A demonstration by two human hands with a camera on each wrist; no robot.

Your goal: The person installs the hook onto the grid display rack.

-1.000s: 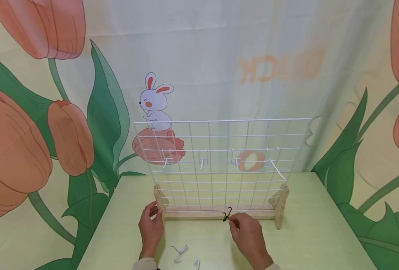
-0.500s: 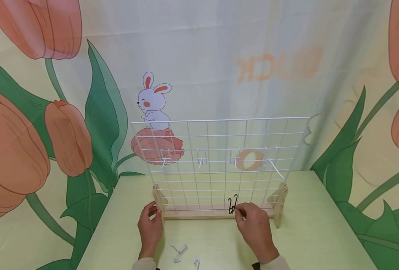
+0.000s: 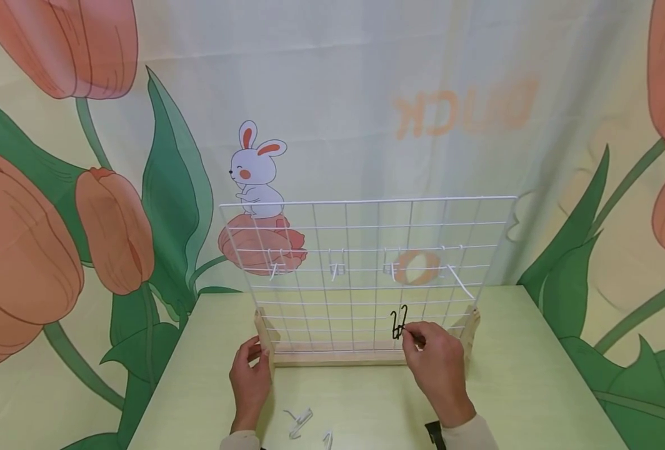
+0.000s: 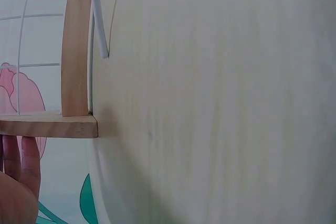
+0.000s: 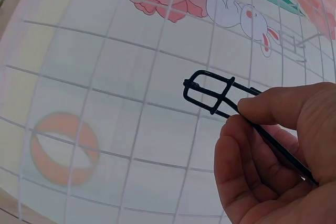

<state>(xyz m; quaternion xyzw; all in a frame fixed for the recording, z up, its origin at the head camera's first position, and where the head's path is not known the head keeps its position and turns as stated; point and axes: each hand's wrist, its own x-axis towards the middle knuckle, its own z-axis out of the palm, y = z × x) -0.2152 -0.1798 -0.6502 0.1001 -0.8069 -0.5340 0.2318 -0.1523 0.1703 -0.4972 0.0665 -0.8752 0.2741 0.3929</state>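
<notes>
A black wire hook (image 3: 397, 326) with two bent prongs is pinched between the thumb and fingers of my right hand (image 3: 436, 369). Its prongs point up, in front of the lower right part of a white wire grid panel (image 3: 366, 201). The right wrist view shows the hook's rectangular end (image 5: 207, 93) sticking out past my fingertips, its long arm running under my thumb. My left hand (image 3: 250, 381) rests against the left wooden support (image 3: 267, 337) of the panel; in the left wrist view its fingers (image 4: 30, 163) lie straight against the wood.
Several white hooks (image 3: 337, 269) hang in a row across the panel; the rightmost has a longer arm (image 3: 460, 281). Loose white hooks (image 3: 300, 422) lie on the pale table (image 3: 197, 362) in front. A wooden bar (image 3: 332, 361) joins the supports. Behind hangs a printed curtain (image 3: 355, 75).
My right hand has moved up and to the right with the black hook, whose prongs now stand more upright. My left hand stays at the wooden support.
</notes>
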